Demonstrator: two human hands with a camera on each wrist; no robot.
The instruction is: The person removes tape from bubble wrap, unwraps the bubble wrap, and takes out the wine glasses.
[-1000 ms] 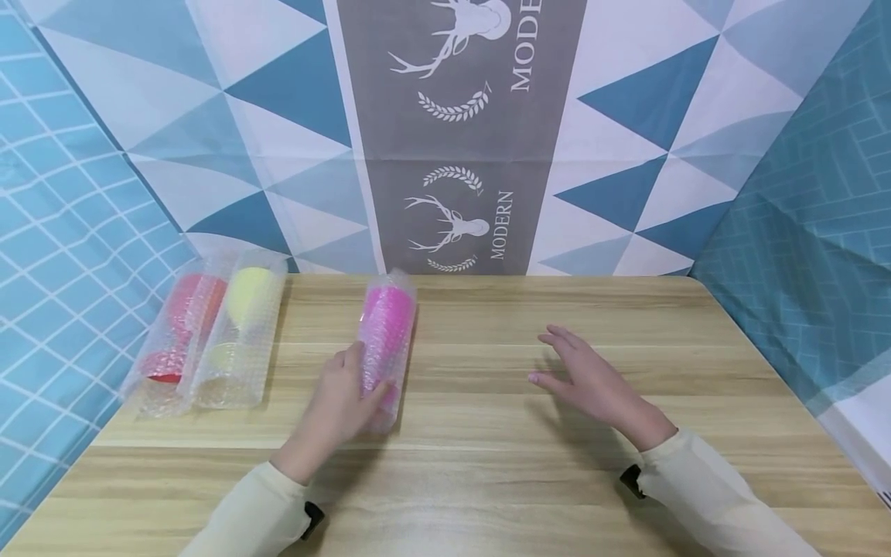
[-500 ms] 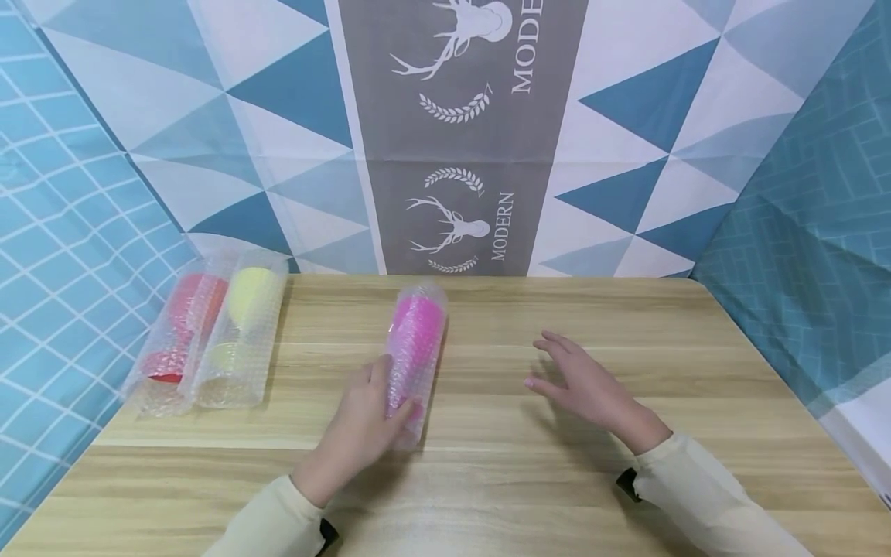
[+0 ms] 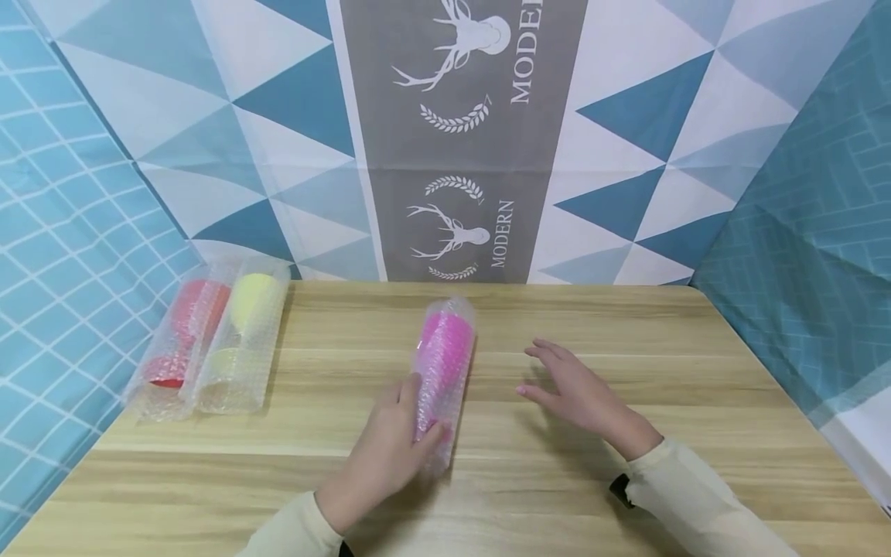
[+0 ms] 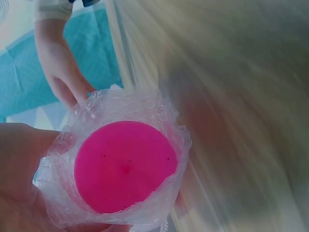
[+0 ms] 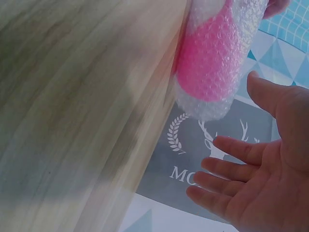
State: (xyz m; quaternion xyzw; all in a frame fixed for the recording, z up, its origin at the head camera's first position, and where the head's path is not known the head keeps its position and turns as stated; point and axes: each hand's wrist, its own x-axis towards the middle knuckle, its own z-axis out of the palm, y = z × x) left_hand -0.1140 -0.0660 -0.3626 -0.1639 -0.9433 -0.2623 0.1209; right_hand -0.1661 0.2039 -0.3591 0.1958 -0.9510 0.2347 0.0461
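A pink goblet in bubble wrap lies lengthwise near the middle of the table, its bowl toward the wall. My left hand grips its near end, thumb on one side and fingers on the other. The left wrist view shows the round pink base end-on inside the wrap. Whether the goblet touches the wood cannot be told. My right hand hovers to the right, fingers extended and holding nothing. Seen from the right wrist, the wrapped pink bowl is close to that hand but apart from it.
Two more wrapped goblets, one red and one yellow, lie side by side at the table's back left. The wooden table meets a patterned wall cloth behind. Blue cloths hang at the sides.
My left hand has carried the pink goblet rightward and slightly toward me. My right hand has shifted a little to the left. The red and yellow goblets stay in place.
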